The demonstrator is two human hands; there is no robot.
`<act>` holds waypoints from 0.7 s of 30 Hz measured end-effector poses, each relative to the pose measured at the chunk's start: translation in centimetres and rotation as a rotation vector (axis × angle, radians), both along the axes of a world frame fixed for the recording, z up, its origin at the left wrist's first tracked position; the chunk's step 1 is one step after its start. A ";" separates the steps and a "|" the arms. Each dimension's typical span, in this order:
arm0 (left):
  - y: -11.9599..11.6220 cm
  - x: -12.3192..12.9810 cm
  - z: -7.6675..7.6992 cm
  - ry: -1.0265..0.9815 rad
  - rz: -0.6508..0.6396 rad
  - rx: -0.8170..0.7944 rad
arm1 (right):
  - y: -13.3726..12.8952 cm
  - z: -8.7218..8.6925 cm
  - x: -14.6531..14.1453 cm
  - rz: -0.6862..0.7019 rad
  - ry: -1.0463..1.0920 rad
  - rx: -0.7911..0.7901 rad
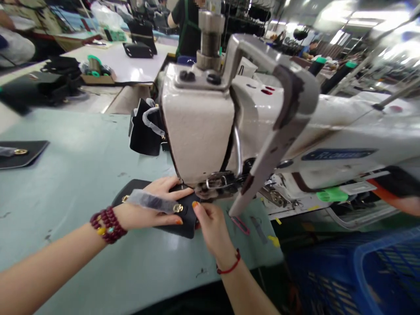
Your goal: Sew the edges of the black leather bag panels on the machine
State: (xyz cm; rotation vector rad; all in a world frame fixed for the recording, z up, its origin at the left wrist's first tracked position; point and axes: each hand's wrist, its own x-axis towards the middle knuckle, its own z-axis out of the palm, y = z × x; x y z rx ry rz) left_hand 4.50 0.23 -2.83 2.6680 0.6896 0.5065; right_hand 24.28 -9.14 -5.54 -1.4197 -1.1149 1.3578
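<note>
A black leather bag panel (185, 225) lies flat under the head of a sewing machine (200, 127). Across the panel runs a handle wrapped in clear plastic (151, 200), with gold fittings at its ends. My left hand (157, 192) rests on the panel beneath the handle, its fingers spread toward the machine's needle area. At the panel's right edge, my right hand (211, 225) pinches the leather between thumb and fingers. The needle and presser foot are mostly hidden behind the machine head.
More black bag pieces (146, 140) lie behind the machine, and another panel (24, 153) sits at the far left. Pink-handled thread snips (241, 225) rest right of my hand. A blue plastic basket (357, 262) stands lower right. Another person (188, 30) is across the room.
</note>
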 end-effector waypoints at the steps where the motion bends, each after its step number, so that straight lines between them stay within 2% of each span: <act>1: -0.7 0.1 0.1 0.022 0.041 0.004 | 0.1 0.1 0.4 0.016 -0.006 0.002; 7: -4.5 1.5 0.7 0.108 0.290 -0.037 | 0.6 0.7 2.3 0.105 0.059 -0.019; 11: -5.7 2.7 1.2 0.050 0.395 -0.096 | 1.0 0.6 3.0 0.110 0.125 -0.078; 17: -5.5 2.9 1.5 -0.024 0.411 -0.134 | 1.3 0.4 2.7 0.075 0.100 0.008; 21: -5.1 2.7 1.4 0.063 0.404 -0.089 | 1.1 0.3 2.4 0.037 0.039 0.060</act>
